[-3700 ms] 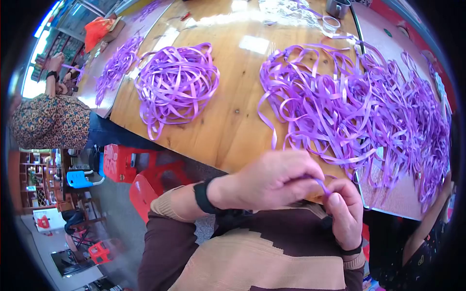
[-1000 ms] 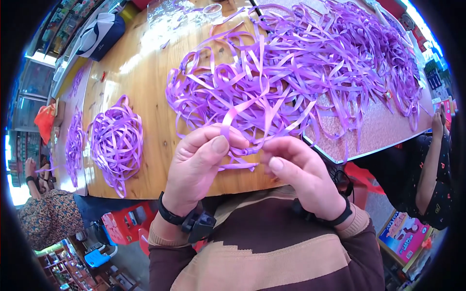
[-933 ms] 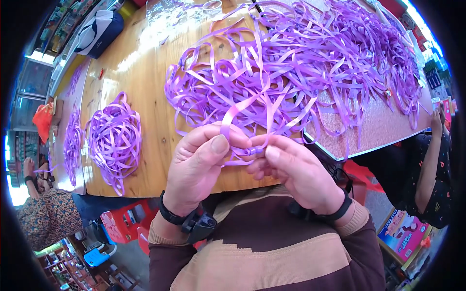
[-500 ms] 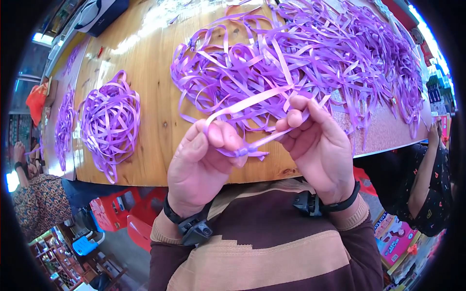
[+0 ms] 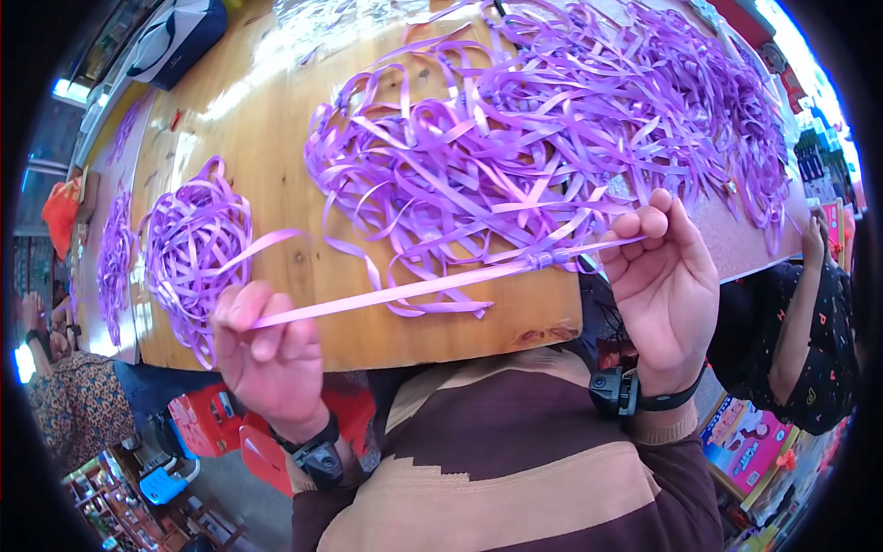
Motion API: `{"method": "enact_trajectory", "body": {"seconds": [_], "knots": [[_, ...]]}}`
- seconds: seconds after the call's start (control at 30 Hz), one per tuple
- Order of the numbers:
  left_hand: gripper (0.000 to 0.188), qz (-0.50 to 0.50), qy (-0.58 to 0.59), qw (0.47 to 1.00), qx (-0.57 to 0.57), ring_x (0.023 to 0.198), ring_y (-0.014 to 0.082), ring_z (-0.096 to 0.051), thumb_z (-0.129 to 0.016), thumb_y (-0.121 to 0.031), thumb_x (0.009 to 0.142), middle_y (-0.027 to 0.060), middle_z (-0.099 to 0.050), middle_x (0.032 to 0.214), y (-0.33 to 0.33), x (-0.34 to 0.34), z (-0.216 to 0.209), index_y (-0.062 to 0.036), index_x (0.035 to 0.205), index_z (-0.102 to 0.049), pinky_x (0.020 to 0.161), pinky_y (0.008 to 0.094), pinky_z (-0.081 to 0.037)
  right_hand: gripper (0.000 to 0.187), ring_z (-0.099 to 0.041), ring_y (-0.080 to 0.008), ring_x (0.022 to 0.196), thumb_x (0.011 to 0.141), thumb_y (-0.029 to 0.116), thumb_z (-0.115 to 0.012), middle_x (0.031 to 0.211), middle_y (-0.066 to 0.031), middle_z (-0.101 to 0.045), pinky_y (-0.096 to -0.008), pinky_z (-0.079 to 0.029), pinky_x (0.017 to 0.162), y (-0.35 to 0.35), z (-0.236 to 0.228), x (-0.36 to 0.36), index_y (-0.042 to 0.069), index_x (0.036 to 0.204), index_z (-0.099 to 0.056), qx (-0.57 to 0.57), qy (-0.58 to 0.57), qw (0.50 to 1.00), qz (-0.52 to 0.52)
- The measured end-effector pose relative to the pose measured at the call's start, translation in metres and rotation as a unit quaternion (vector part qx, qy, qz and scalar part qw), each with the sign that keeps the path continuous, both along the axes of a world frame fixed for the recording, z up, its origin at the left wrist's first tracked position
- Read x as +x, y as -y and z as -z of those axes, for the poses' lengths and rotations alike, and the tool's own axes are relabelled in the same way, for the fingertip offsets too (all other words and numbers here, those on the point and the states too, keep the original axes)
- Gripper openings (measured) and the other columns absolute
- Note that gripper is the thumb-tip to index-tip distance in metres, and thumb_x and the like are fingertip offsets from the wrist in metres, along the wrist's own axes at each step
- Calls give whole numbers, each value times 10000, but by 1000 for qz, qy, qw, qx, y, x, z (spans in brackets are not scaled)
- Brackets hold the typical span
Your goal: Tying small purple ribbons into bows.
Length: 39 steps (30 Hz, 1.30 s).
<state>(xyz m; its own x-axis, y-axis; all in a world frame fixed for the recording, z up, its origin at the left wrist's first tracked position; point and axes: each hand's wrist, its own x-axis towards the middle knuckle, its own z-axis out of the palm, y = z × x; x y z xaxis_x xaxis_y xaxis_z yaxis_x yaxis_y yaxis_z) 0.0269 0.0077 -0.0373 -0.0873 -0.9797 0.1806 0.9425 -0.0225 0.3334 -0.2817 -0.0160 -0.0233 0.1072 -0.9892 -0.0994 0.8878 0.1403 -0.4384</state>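
My left hand (image 5: 267, 354) pinches one end of a purple ribbon strip (image 5: 414, 287), and my right hand (image 5: 664, 281) pinches the other end. The strip is pulled taut between them, just above the near edge of the wooden table (image 5: 276, 156). A small knot (image 5: 543, 260) sits on the strip close to my right hand. Beyond the strip lies a big loose heap of purple ribbons (image 5: 552, 138). A smaller bundled pile of purple ribbons (image 5: 189, 244) rests on the table beside my left hand.
Another purple ribbon pile (image 5: 115, 258) lies at the far left on a second tabletop. A dark bag (image 5: 175, 37) sits at the table's far corner. A person in dark patterned clothes (image 5: 800, 322) stands at the right; another sits at lower left (image 5: 64, 414). Red stools (image 5: 216, 423) stand below.
My hands have moved apart, left hand going left and down, right hand going right. The ribbon strip between them went from a short bunched length to a long, taut line.
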Motion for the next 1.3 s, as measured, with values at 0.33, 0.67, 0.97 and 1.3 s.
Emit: {"method": "enact_trajectory", "body": {"seconds": [0.33,0.67,0.97,1.3], "knots": [[65,-90,0,996,6,675,135,-438,-417,-115,898,58,-478,886,-9,30,-3,-55,877,-433,586,268,-309,286,-548,-217,942,946,186,-325,846,-45,-568,-401,-429,876,-5,-8,-66,4,1076,-503,-52,35,996,65],[103,-98,5,995,17,648,116,-382,-424,-121,901,50,-459,852,2,33,-6,-22,874,-440,600,269,-307,273,-533,-194,902,934,143,-364,838,-56,-556,-392,-413,877,-16,-13,-106,-35,1102,-485,-79,25,987,139],[114,-113,10,993,14,645,120,-379,-439,-119,898,41,-437,821,2,49,-4,-8,874,-445,632,275,-315,292,-527,-198,930,928,127,-370,849,-71,-569,-384,-408,896,-21,-11,-118,-48,1141,-466,-88,19,984,154],[126,-177,36,983,29,635,108,-375,-466,-142,889,17,-467,832,0,57,-2,-26,881,-515,611,261,-313,271,-455,-171,722,904,46,-373,781,-68,-471,-268,-388,696,-19,-12,-141,-54,1148,-440,-33,-20,971,237]]}}
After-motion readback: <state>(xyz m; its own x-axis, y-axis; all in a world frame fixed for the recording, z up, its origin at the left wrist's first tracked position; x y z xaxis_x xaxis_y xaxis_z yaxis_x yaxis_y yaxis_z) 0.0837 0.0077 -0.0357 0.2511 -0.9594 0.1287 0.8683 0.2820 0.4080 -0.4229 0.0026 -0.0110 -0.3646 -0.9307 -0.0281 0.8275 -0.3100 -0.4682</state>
